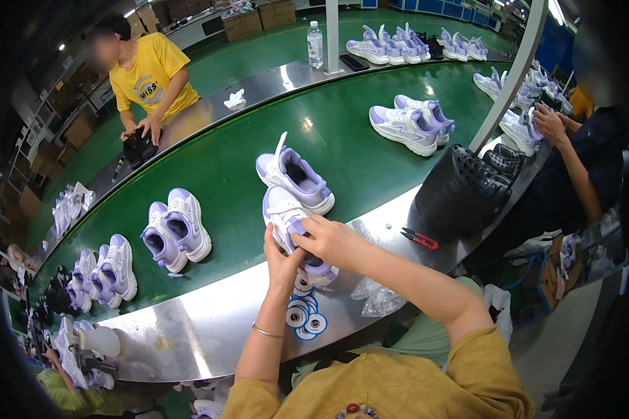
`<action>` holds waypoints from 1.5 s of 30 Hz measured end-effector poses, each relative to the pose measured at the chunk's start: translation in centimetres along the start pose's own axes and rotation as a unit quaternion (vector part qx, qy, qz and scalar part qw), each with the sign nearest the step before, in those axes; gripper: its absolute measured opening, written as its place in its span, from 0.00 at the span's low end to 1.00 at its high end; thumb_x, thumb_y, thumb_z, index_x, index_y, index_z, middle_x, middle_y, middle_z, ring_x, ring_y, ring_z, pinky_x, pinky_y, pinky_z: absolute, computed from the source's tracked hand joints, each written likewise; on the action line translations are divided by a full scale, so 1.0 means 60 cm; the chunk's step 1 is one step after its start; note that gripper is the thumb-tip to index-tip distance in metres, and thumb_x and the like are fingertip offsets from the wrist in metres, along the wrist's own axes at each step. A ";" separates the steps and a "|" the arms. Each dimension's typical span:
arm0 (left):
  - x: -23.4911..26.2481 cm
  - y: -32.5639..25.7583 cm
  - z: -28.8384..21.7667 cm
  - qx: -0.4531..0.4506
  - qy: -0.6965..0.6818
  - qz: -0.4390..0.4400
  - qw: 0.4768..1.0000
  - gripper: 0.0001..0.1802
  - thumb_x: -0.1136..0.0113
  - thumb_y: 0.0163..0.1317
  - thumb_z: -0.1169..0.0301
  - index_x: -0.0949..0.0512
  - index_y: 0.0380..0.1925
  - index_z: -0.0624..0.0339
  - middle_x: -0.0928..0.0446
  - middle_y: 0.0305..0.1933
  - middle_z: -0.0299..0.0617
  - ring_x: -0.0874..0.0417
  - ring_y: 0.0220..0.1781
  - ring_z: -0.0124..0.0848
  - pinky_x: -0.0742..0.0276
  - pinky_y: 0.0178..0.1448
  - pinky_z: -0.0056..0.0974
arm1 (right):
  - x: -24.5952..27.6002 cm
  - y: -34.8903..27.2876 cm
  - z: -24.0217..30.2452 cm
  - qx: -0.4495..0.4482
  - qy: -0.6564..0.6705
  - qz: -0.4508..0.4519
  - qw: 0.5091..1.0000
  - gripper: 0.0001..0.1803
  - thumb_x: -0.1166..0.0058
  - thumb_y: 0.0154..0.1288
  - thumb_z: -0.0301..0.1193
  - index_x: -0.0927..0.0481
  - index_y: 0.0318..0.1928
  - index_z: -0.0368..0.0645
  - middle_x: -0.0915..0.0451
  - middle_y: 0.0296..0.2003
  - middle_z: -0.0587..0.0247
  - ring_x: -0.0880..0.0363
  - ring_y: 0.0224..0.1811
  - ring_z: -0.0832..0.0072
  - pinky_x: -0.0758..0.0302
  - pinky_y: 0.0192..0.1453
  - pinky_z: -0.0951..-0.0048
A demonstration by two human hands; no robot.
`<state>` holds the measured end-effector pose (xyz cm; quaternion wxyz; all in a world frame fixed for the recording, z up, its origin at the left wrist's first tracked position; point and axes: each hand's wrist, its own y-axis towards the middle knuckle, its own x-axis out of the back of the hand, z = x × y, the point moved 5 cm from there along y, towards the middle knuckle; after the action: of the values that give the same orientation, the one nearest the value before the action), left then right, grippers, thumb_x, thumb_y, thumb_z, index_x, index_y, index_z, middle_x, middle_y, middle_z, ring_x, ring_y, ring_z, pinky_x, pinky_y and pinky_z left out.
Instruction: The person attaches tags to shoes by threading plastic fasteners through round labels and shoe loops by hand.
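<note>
One white-and-lilac shoe (284, 206) is in hand above the near steel edge of the counter, its toe toward the green belt (342, 140). Both hands are on it, close together: the left hand (284, 265) grips its left side; the right hand (332, 241) has its fingers curled onto the upper near the opening. Whether the sole touches the counter cannot be told.

One matching shoe (319, 200) sits on the belt directly beyond it, tongue raised.

On the near steel edge, below the held shoe: round tags (316, 323), white with blue rims and dark centres, overlapping, exact count not determinable; print too small to read. Beside them, clear plastic wrapping (383, 302). Farther right along that edge: one pair of red-handled snips (421, 239) and one black perforated container (458, 192).

On the belt, one pair of shoes (405, 129) stands toward the far right, and one pair (189, 209) to the left.

Along the far edge: one labelled clear bottle (315, 47), label not legible; one crumpled white piece (235, 99); one co-worker in a yellow shirt (147, 77) with dark chest lettering, both hands on a black item (140, 148).
</note>
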<state>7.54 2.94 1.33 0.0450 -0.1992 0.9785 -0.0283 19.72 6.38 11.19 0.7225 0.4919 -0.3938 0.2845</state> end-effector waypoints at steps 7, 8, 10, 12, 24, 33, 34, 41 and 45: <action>-0.016 -0.035 -0.045 -0.125 0.048 -0.077 0.988 0.45 0.39 0.40 0.79 0.44 0.64 0.59 0.50 0.64 0.48 0.37 0.62 0.42 0.30 0.60 0.42 | 0.102 -0.070 0.000 -0.132 0.173 -0.177 0.960 0.17 0.46 0.55 0.21 0.23 0.48 0.38 0.25 0.40 0.55 0.23 0.36 0.66 0.24 0.35 0.73; -0.023 -0.043 -0.063 -0.175 0.071 -0.077 0.979 0.45 0.41 0.39 0.81 0.44 0.63 0.59 0.51 0.65 0.48 0.38 0.63 0.43 0.30 0.60 0.43 | 0.113 -0.087 -0.020 -0.249 0.259 -0.216 0.908 0.16 0.46 0.57 0.20 0.23 0.49 0.37 0.24 0.40 0.54 0.22 0.35 0.66 0.24 0.35 0.73; -0.051 -0.060 -0.076 -0.207 0.059 -0.070 0.974 0.41 0.42 0.38 0.83 0.41 0.59 0.60 0.52 0.66 0.50 0.39 0.64 0.44 0.32 0.61 0.44 | 0.122 -0.095 -0.034 -0.267 0.258 -0.209 0.905 0.15 0.46 0.60 0.21 0.24 0.49 0.36 0.24 0.39 0.55 0.23 0.34 0.67 0.25 0.36 0.72; -0.074 -0.080 -0.078 -0.256 0.069 -0.048 0.963 0.36 0.42 0.38 0.83 0.38 0.54 0.61 0.51 0.65 0.51 0.39 0.64 0.45 0.34 0.64 0.45 | 0.110 -0.102 -0.036 -0.188 0.239 -0.179 0.936 0.15 0.46 0.60 0.21 0.24 0.49 0.36 0.24 0.38 0.57 0.23 0.34 0.69 0.26 0.37 0.73; -0.113 -0.107 -0.089 -0.332 0.218 -0.034 0.917 0.28 0.38 0.35 0.79 0.33 0.42 0.58 0.48 0.64 0.60 0.38 0.61 0.53 0.41 0.64 0.48 | 0.112 -0.135 -0.068 -0.267 0.437 -0.043 0.858 0.16 0.43 0.59 0.23 0.21 0.49 0.39 0.28 0.39 0.65 0.28 0.39 0.78 0.30 0.41 0.78; -0.090 -0.100 -0.092 -0.292 0.146 -0.022 0.945 0.29 0.37 0.36 0.79 0.32 0.45 0.63 0.50 0.66 0.58 0.34 0.59 0.51 0.35 0.60 0.46 | 0.085 -0.108 -0.053 -0.248 0.394 -0.032 0.884 0.15 0.42 0.59 0.23 0.19 0.48 0.42 0.30 0.40 0.66 0.30 0.41 0.79 0.31 0.44 0.79; -0.088 -0.102 -0.097 -0.309 0.170 -0.025 0.936 0.32 0.36 0.36 0.79 0.33 0.47 0.63 0.50 0.66 0.57 0.35 0.60 0.52 0.36 0.62 0.46 | 0.084 -0.103 -0.051 -0.242 0.378 -0.032 0.893 0.15 0.42 0.58 0.23 0.18 0.47 0.42 0.30 0.39 0.66 0.30 0.40 0.79 0.31 0.43 0.79; -0.072 -0.104 -0.080 -0.337 0.185 -0.046 0.922 0.40 0.34 0.37 0.78 0.42 0.53 0.60 0.50 0.66 0.61 0.42 0.67 0.54 0.44 0.68 0.48 | 0.093 -0.079 -0.030 -0.181 0.309 -0.003 0.934 0.17 0.42 0.56 0.21 0.17 0.47 0.48 0.32 0.36 0.64 0.30 0.39 0.74 0.30 0.43 0.76; -0.079 -0.112 -0.081 -0.343 0.164 -0.036 0.924 0.39 0.31 0.37 0.76 0.40 0.51 0.58 0.50 0.66 0.63 0.45 0.68 0.56 0.44 0.67 0.49 | 0.106 -0.092 -0.036 -0.146 0.257 0.029 0.955 0.16 0.43 0.56 0.21 0.17 0.45 0.51 0.34 0.35 0.62 0.32 0.39 0.69 0.30 0.45 0.72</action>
<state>13.98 -1.18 7.05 -0.1881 -0.2299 0.9143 0.2754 28.08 6.59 13.48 0.8545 0.2795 -0.2460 0.3621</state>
